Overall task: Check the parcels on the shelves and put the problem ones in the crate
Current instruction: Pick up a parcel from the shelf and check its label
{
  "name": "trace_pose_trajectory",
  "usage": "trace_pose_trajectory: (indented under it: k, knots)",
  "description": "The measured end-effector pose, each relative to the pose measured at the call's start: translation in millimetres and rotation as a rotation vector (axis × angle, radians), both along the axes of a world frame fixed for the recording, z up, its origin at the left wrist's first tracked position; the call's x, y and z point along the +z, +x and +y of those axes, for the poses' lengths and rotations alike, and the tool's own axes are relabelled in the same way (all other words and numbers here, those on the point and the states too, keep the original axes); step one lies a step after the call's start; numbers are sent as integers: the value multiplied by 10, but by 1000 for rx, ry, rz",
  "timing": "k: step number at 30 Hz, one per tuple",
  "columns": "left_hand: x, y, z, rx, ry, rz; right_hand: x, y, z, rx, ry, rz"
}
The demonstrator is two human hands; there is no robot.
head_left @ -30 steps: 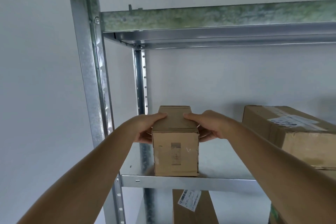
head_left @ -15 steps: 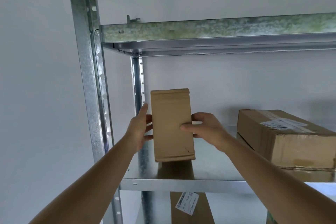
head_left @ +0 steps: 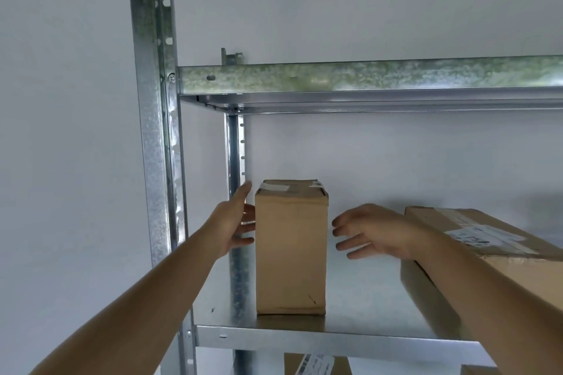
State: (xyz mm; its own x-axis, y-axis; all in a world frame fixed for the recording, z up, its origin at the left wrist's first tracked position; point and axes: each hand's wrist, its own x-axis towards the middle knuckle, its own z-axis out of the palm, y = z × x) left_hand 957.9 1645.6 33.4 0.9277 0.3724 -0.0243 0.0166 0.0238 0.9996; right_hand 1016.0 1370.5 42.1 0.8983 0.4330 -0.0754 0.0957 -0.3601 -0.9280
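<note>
Small parcel [head_left: 291, 250] is standing upright on the shelf [head_left: 335, 344]; left hand [head_left: 233, 224] touching, right hand [head_left: 370, 231] apart, both grips spread; crate unseen, checking is continuing.

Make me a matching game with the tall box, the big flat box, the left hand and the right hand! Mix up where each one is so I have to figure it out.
Things:
1. tall box
2. big flat box
3. left hand
4. right hand

Places or states:
A. open, in the gap between the two boxes, touching neither
B. standing upright on end on the metal shelf, tape on its top
C. open, at the tall box's side next to the shelf post
D. lying at the right edge of the picture, white label on top

Pairs: 1-B, 2-D, 3-C, 4-A
</note>
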Motion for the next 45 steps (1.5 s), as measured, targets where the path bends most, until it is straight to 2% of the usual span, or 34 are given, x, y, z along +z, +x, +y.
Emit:
trace_pose_trajectory:
  k: [2,4,9,13,22,34,45]
  knots:
    - [187,-23,7,-48,29,35,147,58,43,-76,108,70]
    - [376,-32,17,-125,76,102,304,90,113,-74,126,132]
    - [707,44,55,-254,261,308,606,144,340,-3,-48,153]
    - [757,137,68,-288,311,366,692,174,458,-9,-147,137]
    - [686,190,93,-311,312,343,721,305,422,29,-153,214]
    - [680,174,63,-306,332,298,739,280,470,42,-132,192]
    - [637,139,25,-290,276,274,695,261,458,36,-101,209]
